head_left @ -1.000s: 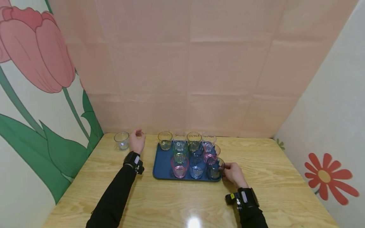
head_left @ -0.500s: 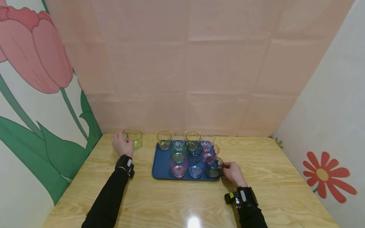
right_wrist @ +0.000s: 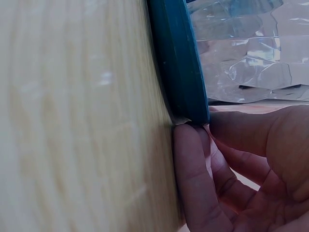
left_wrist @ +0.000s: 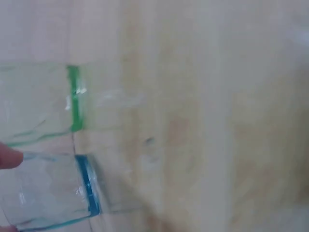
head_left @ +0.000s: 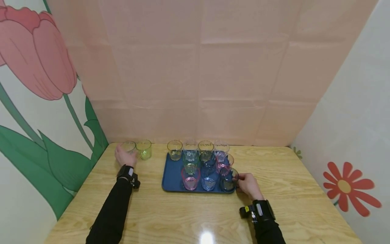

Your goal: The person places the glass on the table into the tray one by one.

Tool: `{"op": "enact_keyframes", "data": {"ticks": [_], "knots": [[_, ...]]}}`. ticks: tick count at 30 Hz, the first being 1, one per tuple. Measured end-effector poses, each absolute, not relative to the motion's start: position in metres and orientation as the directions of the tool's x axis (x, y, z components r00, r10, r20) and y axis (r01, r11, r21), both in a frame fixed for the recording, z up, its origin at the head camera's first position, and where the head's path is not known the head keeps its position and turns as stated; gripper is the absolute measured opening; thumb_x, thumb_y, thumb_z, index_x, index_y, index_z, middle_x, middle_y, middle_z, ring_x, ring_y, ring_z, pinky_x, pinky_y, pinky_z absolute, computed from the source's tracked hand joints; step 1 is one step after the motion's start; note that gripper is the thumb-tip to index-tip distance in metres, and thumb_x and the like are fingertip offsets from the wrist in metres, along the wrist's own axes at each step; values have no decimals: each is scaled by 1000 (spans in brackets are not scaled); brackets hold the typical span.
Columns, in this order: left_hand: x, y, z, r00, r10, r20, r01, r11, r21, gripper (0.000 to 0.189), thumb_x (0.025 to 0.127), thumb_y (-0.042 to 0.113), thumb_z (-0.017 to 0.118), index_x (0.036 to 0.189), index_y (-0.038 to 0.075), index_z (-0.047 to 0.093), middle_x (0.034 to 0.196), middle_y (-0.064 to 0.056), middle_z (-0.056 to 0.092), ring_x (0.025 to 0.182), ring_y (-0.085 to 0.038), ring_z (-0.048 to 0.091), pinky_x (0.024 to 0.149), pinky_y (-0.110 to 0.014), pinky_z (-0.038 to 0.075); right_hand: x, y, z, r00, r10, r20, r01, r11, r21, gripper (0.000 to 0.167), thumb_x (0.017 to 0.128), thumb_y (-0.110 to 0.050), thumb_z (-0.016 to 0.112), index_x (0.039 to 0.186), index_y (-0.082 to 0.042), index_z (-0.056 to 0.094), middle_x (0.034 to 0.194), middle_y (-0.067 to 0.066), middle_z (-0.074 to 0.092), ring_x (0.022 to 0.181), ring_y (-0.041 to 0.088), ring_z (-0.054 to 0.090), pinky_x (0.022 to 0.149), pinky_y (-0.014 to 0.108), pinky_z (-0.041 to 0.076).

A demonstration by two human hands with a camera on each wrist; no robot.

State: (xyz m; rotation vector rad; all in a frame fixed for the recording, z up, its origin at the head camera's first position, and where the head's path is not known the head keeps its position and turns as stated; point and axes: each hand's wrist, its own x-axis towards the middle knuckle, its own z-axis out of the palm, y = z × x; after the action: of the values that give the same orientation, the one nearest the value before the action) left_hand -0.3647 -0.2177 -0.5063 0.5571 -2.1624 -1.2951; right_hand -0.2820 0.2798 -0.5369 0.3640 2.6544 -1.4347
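Note:
My left hand (head_left: 126, 156) is at the far left back of the table, curled round a clear, bluish drinking glass (head_left: 129, 146). In the left wrist view, two fingertips (left_wrist: 8, 157) show on either side of that glass (left_wrist: 48, 191). A yellow-green glass (head_left: 144, 149) stands upright just to its right. At the near right corner of the blue tray (head_left: 174, 185), my right hand (head_left: 250, 185) pinches the tray's rim (right_wrist: 186, 72), thumb above and fingers below. Right beside that hand, a dark grey glass (head_left: 228, 179) stands on the tray.
Several more glasses share the tray, among them a pink glass (head_left: 190, 179), a blue glass (head_left: 208, 179) and an amber-rimmed glass (head_left: 175, 150) at the back left corner. A pinkish sheet (head_left: 195, 84) hangs behind the wooden table (head_left: 170, 217).
My left hand has moved left from the yellow-green glass, which now shows uncovered, to the bluish glass. The right hand has stayed at the tray's corner.

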Motion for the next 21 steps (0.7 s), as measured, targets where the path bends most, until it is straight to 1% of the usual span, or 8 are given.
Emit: {"op": "enact_keyframes", "data": {"ticks": [1,4,6,9,13,16,18,21], "knots": [[-365,-219,-505,-763,-607,223,-79,429,900,73,83,1,75,147,-11,43,152,-36,45,146,-52,41,125,-62,31,-282,279,-536,-966,161,-204,259,529,-808,29,97,8,53,119,8,72,106,19,72,88,23,66,65,31,59],[-365,-223,-502,-784,-594,180,-97,403,910,80,80,2,72,151,-12,38,155,-38,42,148,-52,39,127,-62,29,-282,279,-535,-965,163,-204,260,530,-807,29,97,7,54,118,8,73,106,19,73,88,23,66,64,31,59],[-365,-226,-500,-805,-572,160,-111,410,905,84,81,4,70,155,-13,34,157,-39,39,150,-53,36,128,-61,27,-282,278,-535,-967,159,-197,252,534,-807,29,97,7,54,118,9,73,106,20,73,88,24,66,64,31,59],[-367,-230,-500,-835,-535,125,-134,420,898,88,85,6,70,159,-12,27,161,-40,35,153,-53,33,130,-58,27,-281,278,-535,-967,164,-194,252,531,-809,29,97,7,54,119,9,73,107,19,73,87,23,66,64,31,59],[-370,-236,-504,-848,-520,104,-161,439,884,84,86,9,73,156,-11,32,157,-38,41,148,-53,39,126,-59,33,-279,278,-535,-970,160,-183,240,526,-816,27,97,8,54,117,9,73,103,17,73,83,21,65,63,31,59],[-371,-238,-505,-848,-519,103,-166,445,880,83,85,9,77,153,-12,36,153,-39,44,144,-54,43,123,-61,36,-279,278,-535,-972,158,-175,233,528,-817,25,98,6,56,116,9,73,101,16,73,81,20,66,63,30,59],[-371,-239,-504,-847,-522,97,-170,440,882,85,84,10,79,154,-13,35,153,-40,43,143,-55,42,123,-61,36,-279,278,-535,-970,162,-181,241,528,-814,25,99,5,56,116,8,73,101,16,73,82,20,65,63,30,58],[-369,-239,-503,-844,-531,69,-193,423,885,91,85,12,80,158,-13,31,156,-41,36,146,-55,38,125,-60,34,-279,278,-534,-970,160,-185,243,531,-812,25,100,4,56,117,8,73,102,17,73,83,21,66,63,30,58]]}}
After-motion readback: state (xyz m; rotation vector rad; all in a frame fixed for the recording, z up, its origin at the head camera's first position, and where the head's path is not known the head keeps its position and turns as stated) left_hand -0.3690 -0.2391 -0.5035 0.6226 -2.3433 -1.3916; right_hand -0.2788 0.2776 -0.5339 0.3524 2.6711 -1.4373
